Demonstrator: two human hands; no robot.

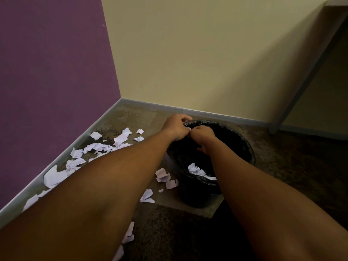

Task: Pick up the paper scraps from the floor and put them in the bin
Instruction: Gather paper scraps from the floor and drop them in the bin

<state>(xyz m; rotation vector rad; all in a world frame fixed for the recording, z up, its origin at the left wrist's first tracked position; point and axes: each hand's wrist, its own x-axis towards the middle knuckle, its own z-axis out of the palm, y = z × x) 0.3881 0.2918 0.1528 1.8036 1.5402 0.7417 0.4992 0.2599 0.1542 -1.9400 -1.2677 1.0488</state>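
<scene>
A round black bin (248, 147) with a black liner stands on the floor near the wall corner, with a few crumpled white scraps (195, 169) inside it. Both my hands are over the bin's far left rim and touch each other. My left hand (177, 128) has its fingers curled, and a small white bit of paper (189, 128) shows at its fingertips. My right hand (204, 137) is curled with its fingers pointing down into the bin; what it holds is hidden. Several white paper scraps (98, 147) lie on the floor left of the bin, and more scraps (163, 176) lie beside the bin.
A purple wall (52, 72) stands on the left and a beige wall (207, 53) behind, with a grey skirting board (150, 106) along both. A grey table leg (278, 121) comes down at the right. The floor is brown speckled carpet (169, 223).
</scene>
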